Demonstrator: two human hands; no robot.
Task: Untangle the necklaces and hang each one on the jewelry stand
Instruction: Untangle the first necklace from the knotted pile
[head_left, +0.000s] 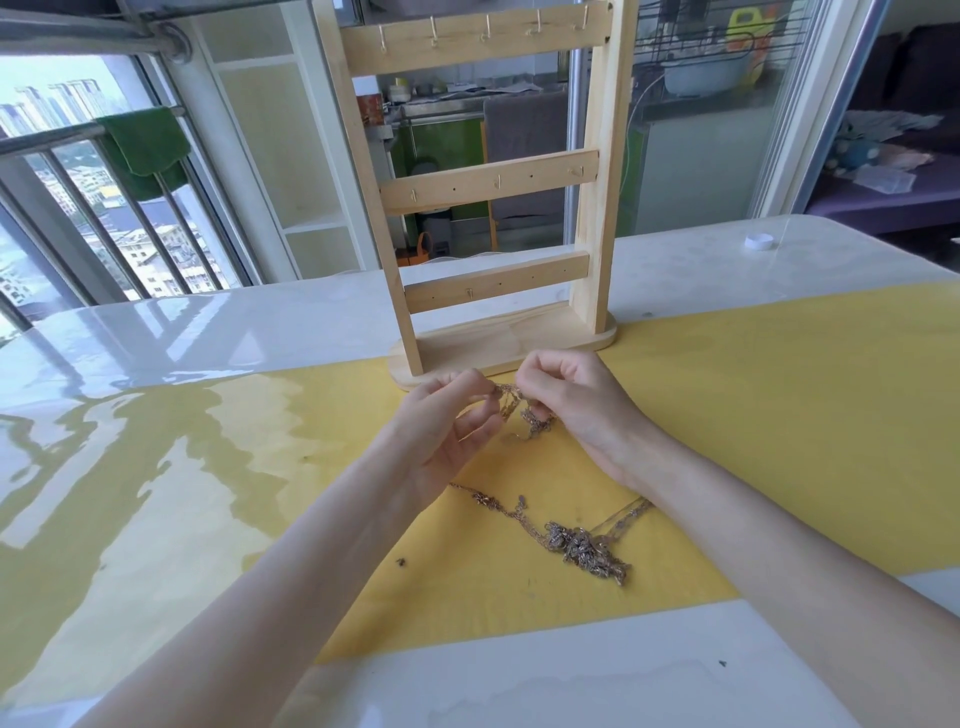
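Wooden jewelry stand (485, 182), upright at the far middle of the bench (156, 332): two posts, three cross slats, oval base; small metal hooks (434, 31) along the slats, all bare. Left hand (441, 431) and right hand (576, 405), raised just in front of the stand's base, fingertips close together, each pinching a part of a thin gold-toned chain (519, 410); loose loops hang between the hands toward the yellow mat (753, 415). Tangled necklaces (582, 545), a knotted heap of fine chains lying on the mat nearer the person, between the two forearms; strands run from it up-left and toward the right wrist, and whether they join the held chain cannot be told. Small dark speck (401, 561) on the mat left of the heap. White round cap (759, 241) at the bench's far right, well apart from the rest. Bench top pale, glossy, reflecting the window; the mat runs across it under a clear cover. Room: balcony railing (78, 208) at left with a green cloth (145, 148) draped over it, city buildings beyond; white shelving behind the stand; glass partition with a kitchen counter beyond; purple sofa at far right.
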